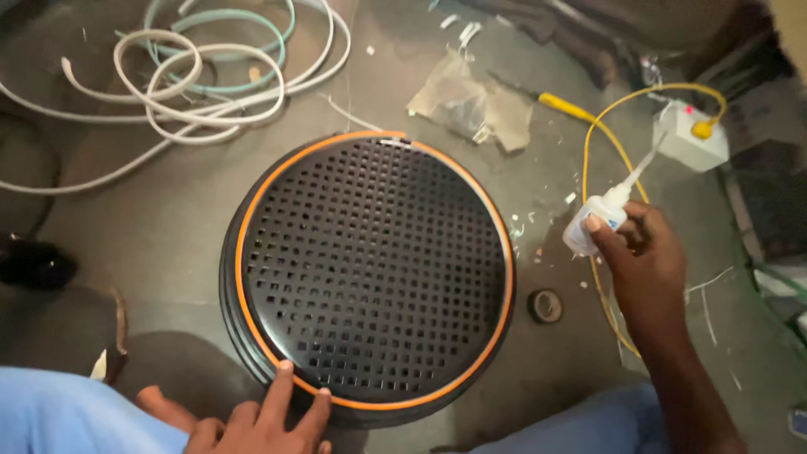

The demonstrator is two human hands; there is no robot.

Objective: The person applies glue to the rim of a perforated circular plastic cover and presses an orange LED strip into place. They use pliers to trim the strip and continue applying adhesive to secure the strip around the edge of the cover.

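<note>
A round black speaker grille with a square-hole mesh and an orange ring around its rim lies flat on the grey floor, roughly in the middle of it. The person's left hand comes in from the near edge, its fingers spread fairly wide and pressing on the near rim of the grille, right on the orange band. The right hand is off to the right of the grille, clear of it, with its fingers wrapped around a small white squeeze bottle of glue, whose long thin nozzle points up and away towards the far right.

A thin yellow wire loops across the floor behind that hand and runs to a white box near the far right corner. A small dark roll of tape sits just beside the grille's right rim. Coils of white and pale green cable lie at the far left, and a crumpled clear plastic wrapper lies beyond the grille.
</note>
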